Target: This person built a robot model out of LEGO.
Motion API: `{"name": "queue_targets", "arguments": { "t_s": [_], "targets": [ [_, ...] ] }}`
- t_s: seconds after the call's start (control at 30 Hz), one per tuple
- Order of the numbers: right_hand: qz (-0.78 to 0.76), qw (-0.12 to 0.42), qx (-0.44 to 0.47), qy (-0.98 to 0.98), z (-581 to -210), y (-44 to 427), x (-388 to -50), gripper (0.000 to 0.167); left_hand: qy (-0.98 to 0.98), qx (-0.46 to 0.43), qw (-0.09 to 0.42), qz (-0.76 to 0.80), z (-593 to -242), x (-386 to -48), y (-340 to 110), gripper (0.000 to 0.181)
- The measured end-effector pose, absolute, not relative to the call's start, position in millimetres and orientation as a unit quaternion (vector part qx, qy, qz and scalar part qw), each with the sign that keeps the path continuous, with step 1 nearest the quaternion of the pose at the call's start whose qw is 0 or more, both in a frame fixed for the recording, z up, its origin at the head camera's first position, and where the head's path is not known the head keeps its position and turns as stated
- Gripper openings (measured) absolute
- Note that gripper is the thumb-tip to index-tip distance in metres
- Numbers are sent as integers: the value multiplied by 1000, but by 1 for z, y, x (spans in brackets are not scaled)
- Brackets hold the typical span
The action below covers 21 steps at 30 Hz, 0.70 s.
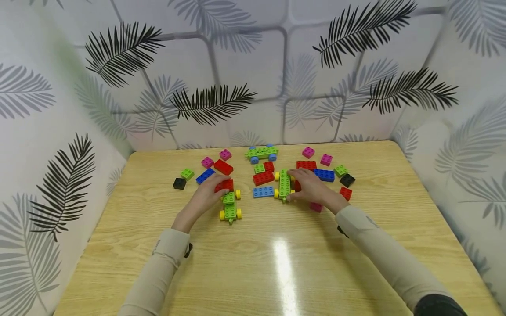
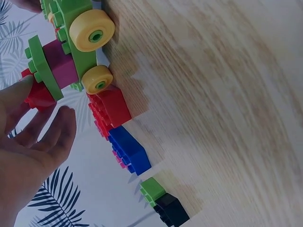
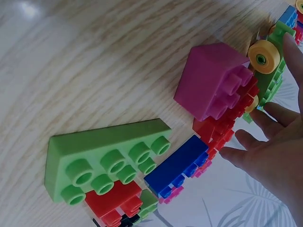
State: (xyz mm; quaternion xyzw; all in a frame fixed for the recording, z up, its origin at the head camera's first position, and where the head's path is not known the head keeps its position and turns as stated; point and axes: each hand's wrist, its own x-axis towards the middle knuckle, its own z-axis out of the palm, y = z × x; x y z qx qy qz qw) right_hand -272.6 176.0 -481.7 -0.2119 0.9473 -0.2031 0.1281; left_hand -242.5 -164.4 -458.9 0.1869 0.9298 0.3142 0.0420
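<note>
In the head view my left hand (image 1: 211,191) is at a green wheeled toy car base (image 1: 230,213) with yellow wheels. A magenta brick (image 2: 61,61) and a green brick (image 2: 45,68) are stacked on that base. At the top of the stack my left thumb and fingers pinch a red brick (image 2: 40,97). My right hand (image 1: 310,186) holds a second green car base (image 1: 284,186) with yellow wheels, its thumb at the near end and fingers toward the far end. Part of a red brick is hidden behind that hand.
Between the hands lie a light blue brick (image 1: 263,192) and a red brick (image 1: 263,177). A green car base with blue wheels (image 1: 262,152) stands at the back. Loose bricks flank both hands, including a magenta brick (image 3: 203,78) and a long green brick (image 3: 109,142).
</note>
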Motion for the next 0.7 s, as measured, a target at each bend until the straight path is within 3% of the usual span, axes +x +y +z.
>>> {"name": "queue_targets", "arguments": {
  "t_s": [0.37,0.7],
  "targets": [
    [-207,139,-230,941,-477,177,-279,89,933,189,-23,305,-446,-224,-155,40],
    [-199,136,-236,941,-480,177,-278,87,910,246,-147,299,-422,-193,-125,36]
  ]
}}
